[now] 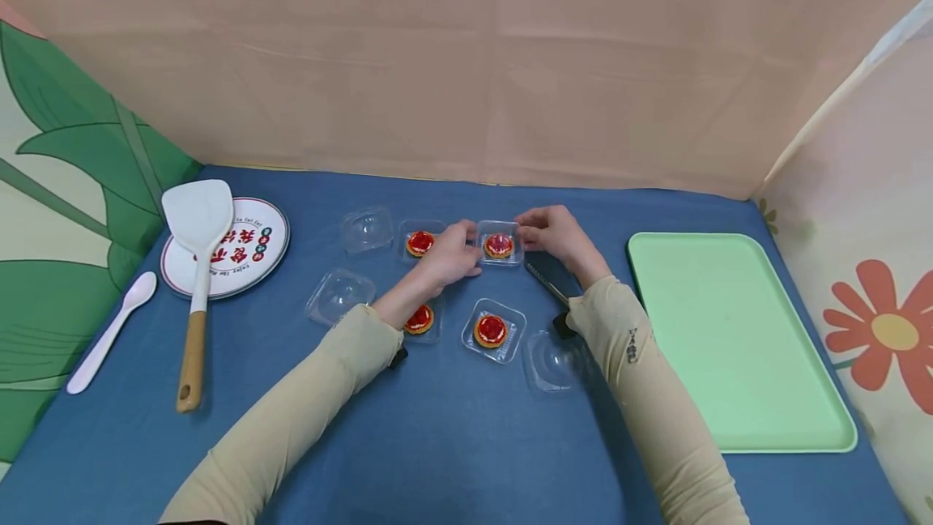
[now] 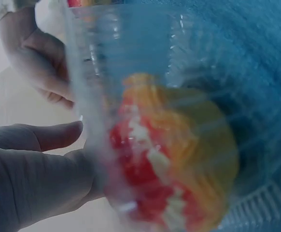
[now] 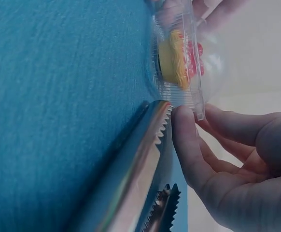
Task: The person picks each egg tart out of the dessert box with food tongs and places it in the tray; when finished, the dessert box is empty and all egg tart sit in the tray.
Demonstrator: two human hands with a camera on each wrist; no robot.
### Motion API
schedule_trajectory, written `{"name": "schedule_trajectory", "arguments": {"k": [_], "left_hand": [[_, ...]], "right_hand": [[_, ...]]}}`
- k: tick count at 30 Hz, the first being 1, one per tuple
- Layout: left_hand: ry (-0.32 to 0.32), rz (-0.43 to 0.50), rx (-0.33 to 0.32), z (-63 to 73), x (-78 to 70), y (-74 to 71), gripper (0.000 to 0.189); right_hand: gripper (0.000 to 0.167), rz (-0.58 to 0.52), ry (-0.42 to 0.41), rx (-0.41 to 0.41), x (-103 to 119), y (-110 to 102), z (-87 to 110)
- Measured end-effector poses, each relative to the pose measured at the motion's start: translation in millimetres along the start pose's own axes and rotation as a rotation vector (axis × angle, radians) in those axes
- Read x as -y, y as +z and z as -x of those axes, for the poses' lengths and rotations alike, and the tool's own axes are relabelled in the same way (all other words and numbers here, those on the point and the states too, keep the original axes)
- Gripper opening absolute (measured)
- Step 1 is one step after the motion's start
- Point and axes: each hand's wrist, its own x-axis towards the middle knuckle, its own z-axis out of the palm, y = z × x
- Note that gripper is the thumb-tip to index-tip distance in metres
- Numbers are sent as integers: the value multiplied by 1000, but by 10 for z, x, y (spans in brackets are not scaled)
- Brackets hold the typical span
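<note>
A lidded clear plastic box [image 1: 500,256] with a red-topped tart [image 1: 499,245] inside sits between both hands. My left hand [image 1: 450,253] holds its left edge, and thumb and fingers show on either side of the rim in the right wrist view. Opposite, my right hand [image 1: 555,235] pinches the right rim between thumb and finger [image 3: 186,130]. The domed lid [image 3: 215,63] sits over the tart. Serrated metal tongs [image 3: 140,174] lie just under the right hand. Close by are three open boxes with tarts: one behind the left hand [image 1: 420,244], one partly hidden by the left arm [image 1: 419,320], one in front [image 1: 491,332].
Loose clear lids lie at the back left [image 1: 367,230], left [image 1: 340,296] and beside the right forearm [image 1: 551,361]. Further left are stacked plates [image 1: 255,262], a white spatula [image 1: 198,221] with wooden handle and a white spoon [image 1: 109,339]. A green tray [image 1: 736,339] lies right.
</note>
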Motion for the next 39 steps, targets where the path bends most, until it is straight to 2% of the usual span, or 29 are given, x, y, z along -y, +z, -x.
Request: {"name": "schedule_trajectory", "arguments": {"k": [4,8,13,19,26,30,39], "left_hand": [[9,15,-24,-15,13,-2,62],[13,33,-19,-33,6,4,65],[8,28,-33,-48,-1,20,64],[8,80,-34,-60,44,7,62],[14,56,-38,-70,62,6,59],[18,73,-28,-65,64,13,59],[-31,124,-1,-66,52,-45,61]], "right_hand": [[34,-5,-3,-6,-18,-4,-7],[35,-8,-4,-3,-20,2,-13],[34,-9,2,-2,-6,12,-14],[34,-7,23,-8,-3,13,-15],[35,-11,38,13,3,23,-19],[35,-20,45,23,14,15,-2],[34,-50,35,31,-12,28,-14]]}}
